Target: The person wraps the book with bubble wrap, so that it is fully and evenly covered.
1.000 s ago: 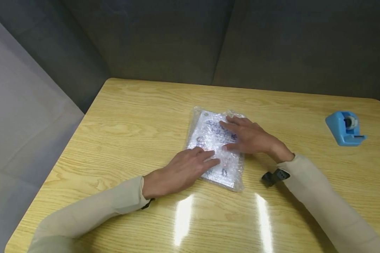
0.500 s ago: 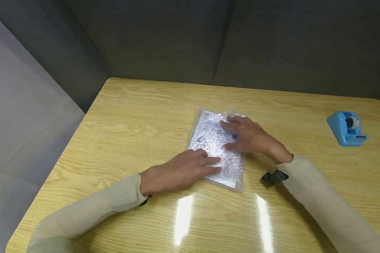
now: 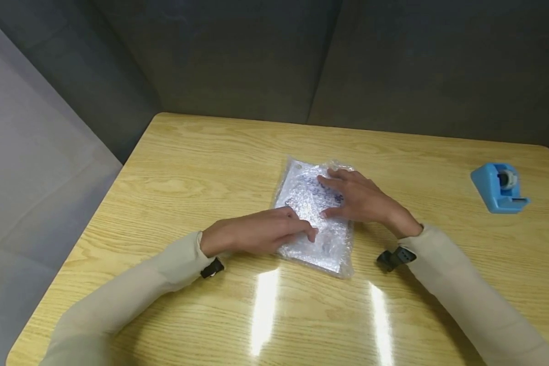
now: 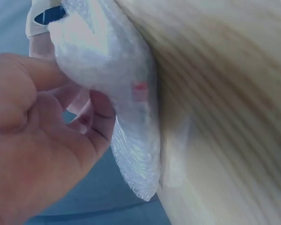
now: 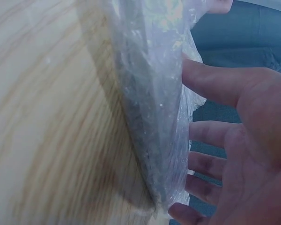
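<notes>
A flat rectangular package (image 3: 304, 195) in clear bubble wrap lies on the wooden table, with a white face and blue print showing through. My left hand (image 3: 263, 231) is over its lower left side, fingers bent and tips touching the wrap. In the left wrist view the thumb and fingers meet the bubble wrap (image 4: 131, 117). Spread over the upper right part, my right hand (image 3: 363, 198) rests on the package. The right wrist view shows the right hand's thumb and fingers (image 5: 208, 133) apart from each other, their tips against the wrap.
A blue tape dispenser (image 3: 489, 185) with a roll in it stands at the right of the table (image 3: 201, 168). Dark panels (image 3: 238, 61) rise behind the table's far edge, and a pale grey surface (image 3: 36, 152) borders the left.
My left hand has rolled and drawn slightly up, its fingers now more bent on the wrap. The wrap's left edge has shifted inward. My right hand stays in place.
</notes>
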`<state>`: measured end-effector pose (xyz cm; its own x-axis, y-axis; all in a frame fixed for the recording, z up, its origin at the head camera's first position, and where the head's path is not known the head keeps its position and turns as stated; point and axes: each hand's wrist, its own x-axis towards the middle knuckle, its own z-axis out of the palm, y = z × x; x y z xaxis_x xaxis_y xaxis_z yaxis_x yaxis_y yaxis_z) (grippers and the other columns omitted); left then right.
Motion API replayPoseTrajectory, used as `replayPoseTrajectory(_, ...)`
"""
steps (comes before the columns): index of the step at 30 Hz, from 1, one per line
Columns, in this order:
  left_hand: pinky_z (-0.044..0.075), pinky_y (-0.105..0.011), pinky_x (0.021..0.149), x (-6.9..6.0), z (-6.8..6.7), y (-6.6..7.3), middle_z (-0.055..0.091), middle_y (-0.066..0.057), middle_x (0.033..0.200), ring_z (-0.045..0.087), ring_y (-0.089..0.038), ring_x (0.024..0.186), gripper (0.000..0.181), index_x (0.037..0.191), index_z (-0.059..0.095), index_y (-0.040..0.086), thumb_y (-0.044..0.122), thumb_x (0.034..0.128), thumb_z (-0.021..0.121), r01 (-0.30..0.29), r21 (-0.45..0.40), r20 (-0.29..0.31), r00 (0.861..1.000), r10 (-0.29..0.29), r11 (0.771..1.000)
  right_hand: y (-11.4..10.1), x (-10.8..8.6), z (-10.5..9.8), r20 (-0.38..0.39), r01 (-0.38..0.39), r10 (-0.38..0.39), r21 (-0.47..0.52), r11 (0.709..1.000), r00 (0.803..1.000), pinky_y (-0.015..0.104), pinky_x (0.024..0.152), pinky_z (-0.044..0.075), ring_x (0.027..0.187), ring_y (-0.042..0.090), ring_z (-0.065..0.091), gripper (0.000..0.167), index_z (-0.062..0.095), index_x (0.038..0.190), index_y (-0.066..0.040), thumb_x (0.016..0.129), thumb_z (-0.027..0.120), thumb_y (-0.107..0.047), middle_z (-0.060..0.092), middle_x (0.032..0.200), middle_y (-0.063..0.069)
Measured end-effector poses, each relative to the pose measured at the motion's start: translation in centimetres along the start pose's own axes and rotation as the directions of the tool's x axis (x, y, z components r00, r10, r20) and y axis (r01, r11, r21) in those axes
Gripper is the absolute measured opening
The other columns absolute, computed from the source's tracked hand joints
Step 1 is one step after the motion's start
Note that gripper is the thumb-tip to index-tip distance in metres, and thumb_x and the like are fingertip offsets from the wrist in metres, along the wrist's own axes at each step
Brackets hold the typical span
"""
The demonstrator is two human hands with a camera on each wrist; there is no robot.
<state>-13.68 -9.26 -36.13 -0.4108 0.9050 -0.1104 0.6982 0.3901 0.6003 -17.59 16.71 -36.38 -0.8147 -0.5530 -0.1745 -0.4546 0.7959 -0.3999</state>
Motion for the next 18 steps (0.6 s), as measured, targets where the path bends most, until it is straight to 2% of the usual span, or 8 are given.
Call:
replayPoseTrajectory(2,0.045,-0.026,0.103,0.16,0.15,-0.13,0.07,0.0,0.132,0.058,-0.018,0.119,0.03,0.13,0.07,0.012,0.003,0.1032,0.061,-0.024,0.062,-0.024,0.999,0.026,0.998,0.05,0.0,0.03,0.001,-0.003,0.003,0.001,1.0,1.0,0.068,0.12,0.019,0.149,0.053,0.024,0.083,0.042,0.157,-0.001,0.092,0.08,-0.035,0.03,0.162,0.031)
replayPoseTrajectory(4,0.045,-0.028,0.101,0.23,0.29,-0.16,0.068,0.003,0.136,0.058,-0.017,0.119,0.032,0.129,0.073,0.017,0.007,0.0987,0.07,-0.028,0.156,-0.04,0.999,0.034,0.987,0.1,0.05,0.07,0.001,-0.003,0.003,-0.003,1.0,1.0,0.068,0.119,0.02,0.149,0.054,0.024,0.083,0.042,0.157,-0.001,0.092,0.08,-0.035,0.03,0.162,0.031)
replayPoseTrajectory(7,0.043,-0.034,0.099,0.27,0.46,-0.13,0.06,0.005,0.147,0.053,-0.018,0.126,0.036,0.129,0.075,0.027,0.02,0.0939,0.079,-0.005,0.323,-0.061,0.998,0.026,0.946,0.13,0.16,0.09,0.007,-0.012,0.013,-0.007,1.0,1.0,0.067,0.12,0.019,0.149,0.053,0.023,0.083,0.041,0.158,-0.002,0.092,0.08,-0.034,0.029,0.163,0.03)
replayPoseTrajectory(10,0.042,-0.044,0.103,0.2,0.44,0.02,0.049,0.001,0.155,0.044,-0.026,0.14,0.038,0.129,0.073,0.036,0.032,0.0916,0.081,0.047,0.419,-0.08,0.997,-0.015,0.907,0.09,0.24,0.11,0.015,-0.025,0.025,-0.01,1.0,1.0,0.067,0.12,0.019,0.15,0.053,0.022,0.084,0.04,0.159,-0.003,0.092,0.081,-0.032,0.028,0.164,0.03)
replayPoseTrajectory(13,0.04,-0.059,0.111,0.18,0.28,0.13,0.04,-0.006,0.161,0.031,-0.037,0.151,0.047,0.136,0.068,0.037,0.038,0.0904,0.081,0.113,0.421,-0.094,0.992,-0.08,0.9,0.07,0.26,0.12,0.019,-0.033,0.033,-0.007,0.999,0.999,0.068,0.12,0.019,0.15,0.052,0.022,0.084,0.039,0.159,-0.003,0.091,0.082,-0.031,0.027,0.164,0.029)
replayPoseTrajectory(15,0.037,-0.066,0.112,0.25,0.13,0.14,0.035,-0.009,0.164,0.028,-0.04,0.153,0.058,0.143,0.06,0.033,0.041,0.0898,0.081,0.155,0.382,-0.096,0.987,-0.128,0.911,0.06,0.25,0.12,0.02,-0.034,0.034,-0.002,0.999,0.999,0.068,0.12,0.02,0.15,0.052,0.022,0.084,0.039,0.159,-0.003,0.092,0.081,-0.031,0.027,0.164,0.029)
replayPoseTrajectory(18,0.031,-0.07,0.114,0.52,-0.18,0.16,0.026,-0.015,0.168,0.025,-0.041,0.154,0.076,0.153,0.046,0.024,0.043,0.0883,0.081,0.231,0.297,-0.083,0.973,-0.216,0.927,0.12,0.19,0.14,0.012,-0.025,0.025,0.001,1.0,1.0,0.068,0.119,0.021,0.15,0.053,0.023,0.083,0.041,0.158,-0.002,0.092,0.081,-0.032,0.029,0.163,0.03)
